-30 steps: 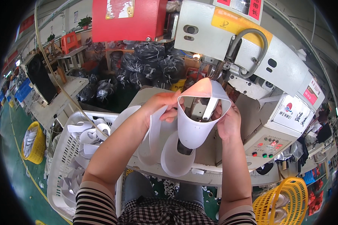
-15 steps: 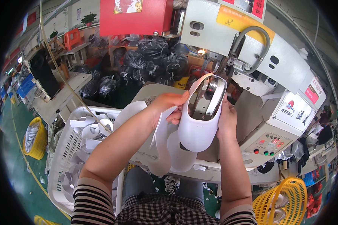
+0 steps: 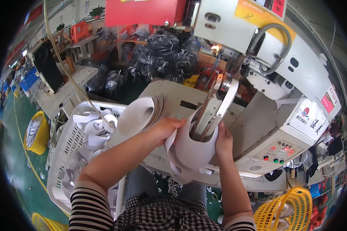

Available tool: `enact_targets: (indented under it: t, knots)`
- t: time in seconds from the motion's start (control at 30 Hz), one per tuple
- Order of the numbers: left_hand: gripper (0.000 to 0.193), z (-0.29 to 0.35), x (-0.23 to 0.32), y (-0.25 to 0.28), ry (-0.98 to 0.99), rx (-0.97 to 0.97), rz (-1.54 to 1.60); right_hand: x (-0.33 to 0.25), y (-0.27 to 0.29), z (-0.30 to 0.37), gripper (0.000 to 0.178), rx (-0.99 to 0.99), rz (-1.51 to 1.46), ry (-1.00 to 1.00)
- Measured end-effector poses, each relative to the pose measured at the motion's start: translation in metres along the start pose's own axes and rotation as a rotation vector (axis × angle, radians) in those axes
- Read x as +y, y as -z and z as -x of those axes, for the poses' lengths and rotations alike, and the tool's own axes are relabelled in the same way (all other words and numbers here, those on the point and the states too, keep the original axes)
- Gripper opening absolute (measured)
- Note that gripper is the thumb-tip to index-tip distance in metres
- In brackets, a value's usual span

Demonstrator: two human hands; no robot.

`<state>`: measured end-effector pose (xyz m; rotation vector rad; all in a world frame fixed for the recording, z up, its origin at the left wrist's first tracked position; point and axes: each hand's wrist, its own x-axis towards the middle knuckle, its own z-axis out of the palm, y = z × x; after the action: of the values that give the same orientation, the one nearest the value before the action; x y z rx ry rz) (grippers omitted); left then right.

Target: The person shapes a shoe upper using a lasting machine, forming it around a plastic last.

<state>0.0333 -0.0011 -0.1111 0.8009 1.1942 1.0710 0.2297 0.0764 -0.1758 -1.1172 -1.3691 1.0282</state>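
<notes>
My left hand [image 3: 166, 129] and right hand [image 3: 223, 140] both grip a white curved piece [image 3: 192, 148] of stiff sheet material, fingers closed on its left edge and its right side. The piece is bent into an open cup shape, smooth and plain white, with a loose strip curling down from its near edge. It sits just in front of me, pushed up around the metal arm [image 3: 216, 104] that hangs from the head of the grey sewing machine [image 3: 258, 46]; the arm's bars reach down inside the cup. Just left of my left hand, a stack of white pieces [image 3: 142, 113], curled the same way, rests on the machine's table [image 3: 173, 92]. Farther left and nearer, a white plastic basket [image 3: 67, 144] holds a heap of similar white cuttings. On the machine's right face is a control panel [image 3: 275, 152] with small coloured buttons. Black bags [image 3: 158, 54] are piled beyond the table. A yellow basket [image 3: 36, 133] stands on the green floor [image 3: 15, 154] at far left, and another yellow basket [image 3: 293, 208] at near right.
</notes>
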Motion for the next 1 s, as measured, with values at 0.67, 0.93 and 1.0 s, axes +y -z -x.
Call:
enact_targets:
  t: [0.67,0.93,1.0]
  knots:
    - [0.05,0.133,-0.054,0.079,-0.599,0.019,0.673,-0.061,-0.053,0.131,0.023,-0.649,0.364,0.727]
    - [0.05,0.156,-0.056,0.072,-0.607,-0.175,0.661,-0.07,-0.105,0.145,0.025,-1.09,0.454,0.814]
    - [0.045,0.172,-0.056,0.065,-0.627,-0.179,0.485,-0.061,-0.106,0.16,0.022,-1.116,0.417,0.612]
